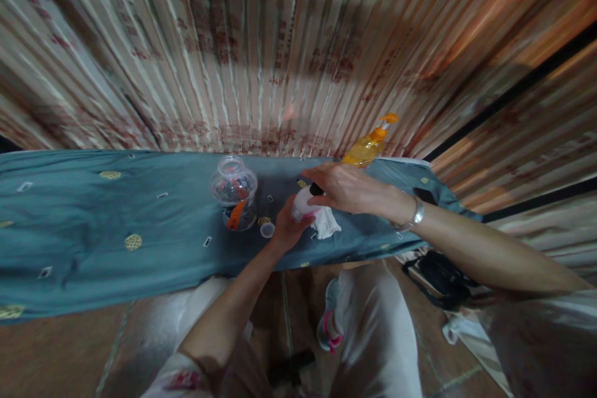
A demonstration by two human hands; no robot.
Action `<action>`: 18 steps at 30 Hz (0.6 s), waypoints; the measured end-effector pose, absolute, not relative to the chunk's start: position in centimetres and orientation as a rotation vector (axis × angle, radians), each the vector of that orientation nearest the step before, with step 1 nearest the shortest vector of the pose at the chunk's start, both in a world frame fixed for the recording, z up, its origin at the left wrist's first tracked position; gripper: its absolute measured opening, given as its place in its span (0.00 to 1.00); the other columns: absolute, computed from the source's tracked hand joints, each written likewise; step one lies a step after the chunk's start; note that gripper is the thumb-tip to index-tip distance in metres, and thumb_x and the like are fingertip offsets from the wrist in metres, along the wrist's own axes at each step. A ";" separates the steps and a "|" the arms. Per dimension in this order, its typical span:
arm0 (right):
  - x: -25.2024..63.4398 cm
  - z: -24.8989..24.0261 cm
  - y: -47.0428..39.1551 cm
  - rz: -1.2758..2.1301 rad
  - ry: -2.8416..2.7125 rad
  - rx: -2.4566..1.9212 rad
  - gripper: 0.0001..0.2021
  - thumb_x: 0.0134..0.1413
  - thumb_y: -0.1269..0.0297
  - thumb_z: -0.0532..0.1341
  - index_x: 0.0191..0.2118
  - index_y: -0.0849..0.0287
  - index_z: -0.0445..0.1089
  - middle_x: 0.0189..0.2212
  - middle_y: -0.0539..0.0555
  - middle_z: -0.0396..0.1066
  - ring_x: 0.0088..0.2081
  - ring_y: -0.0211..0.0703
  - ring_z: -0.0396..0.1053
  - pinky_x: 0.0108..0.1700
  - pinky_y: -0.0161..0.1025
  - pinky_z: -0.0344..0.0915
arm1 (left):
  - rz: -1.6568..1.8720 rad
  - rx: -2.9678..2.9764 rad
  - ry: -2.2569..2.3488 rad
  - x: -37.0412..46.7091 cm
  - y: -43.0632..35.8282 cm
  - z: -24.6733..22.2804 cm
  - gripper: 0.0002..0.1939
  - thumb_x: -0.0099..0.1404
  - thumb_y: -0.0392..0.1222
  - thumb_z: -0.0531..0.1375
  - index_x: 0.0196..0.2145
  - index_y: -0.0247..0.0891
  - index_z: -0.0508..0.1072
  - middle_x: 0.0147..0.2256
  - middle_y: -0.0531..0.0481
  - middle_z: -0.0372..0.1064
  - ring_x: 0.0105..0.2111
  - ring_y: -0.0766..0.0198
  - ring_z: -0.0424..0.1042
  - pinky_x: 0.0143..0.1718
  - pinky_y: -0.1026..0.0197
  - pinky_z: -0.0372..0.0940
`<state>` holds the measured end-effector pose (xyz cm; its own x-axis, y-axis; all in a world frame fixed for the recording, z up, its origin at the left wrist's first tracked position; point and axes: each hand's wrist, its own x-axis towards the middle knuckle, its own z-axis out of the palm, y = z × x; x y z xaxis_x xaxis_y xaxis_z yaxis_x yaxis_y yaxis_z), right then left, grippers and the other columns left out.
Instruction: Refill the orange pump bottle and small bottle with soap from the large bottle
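My left hand [285, 229] is wrapped round a small white, rounded container [303, 204] above the cloth-covered table. Over its top, my right hand [347, 188] comes in from the right, its fingers closed on a short black piece [316, 189]. Whether that piece is a handle or a cap I cannot tell. Just beneath the hands lies a crumpled white cloth [328, 224]. A small round translucent lid or cup [267, 230] sits left of my left hand. Farther left stands a clear plastic jar [239, 196] with an orange label.
A pump bottle [366, 148] of yellow liquid stands behind my right hand. The narrow table has a blue-green cloth [168, 211]; a pleated curtain [261, 62] hangs along its far edge. A dark phone-like object [425, 196] lies at the right end. A black bag [438, 277] is at lower right.
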<state>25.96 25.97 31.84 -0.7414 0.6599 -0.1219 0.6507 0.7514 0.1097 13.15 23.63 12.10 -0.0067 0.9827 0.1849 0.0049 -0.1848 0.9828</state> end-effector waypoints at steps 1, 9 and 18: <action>26.0 31.9 25.9 0.066 2.820 1.028 0.19 0.63 0.61 0.59 0.56 0.65 0.65 0.47 0.63 0.75 0.48 0.50 0.72 0.42 0.39 0.62 | 1.356 1.340 1.110 13.2 23.7 12.0 0.28 0.53 0.47 0.69 0.50 0.39 0.69 0.43 0.48 0.76 0.42 0.56 0.74 0.45 0.55 0.68; 26.2 32.0 25.6 0.101 2.785 1.086 0.18 0.65 0.57 0.57 0.52 0.66 0.68 0.41 0.64 0.76 0.44 0.52 0.74 0.39 0.40 0.63 | 1.368 1.361 1.116 13.2 23.7 11.8 0.28 0.53 0.47 0.68 0.50 0.38 0.69 0.43 0.48 0.75 0.42 0.56 0.74 0.46 0.54 0.67; 26.0 32.1 25.3 0.157 2.751 1.089 0.18 0.67 0.57 0.54 0.50 0.66 0.69 0.41 0.65 0.75 0.44 0.54 0.73 0.40 0.43 0.63 | 1.356 1.358 1.097 13.1 23.6 12.1 0.28 0.53 0.49 0.68 0.50 0.39 0.69 0.43 0.48 0.75 0.42 0.55 0.74 0.45 0.54 0.68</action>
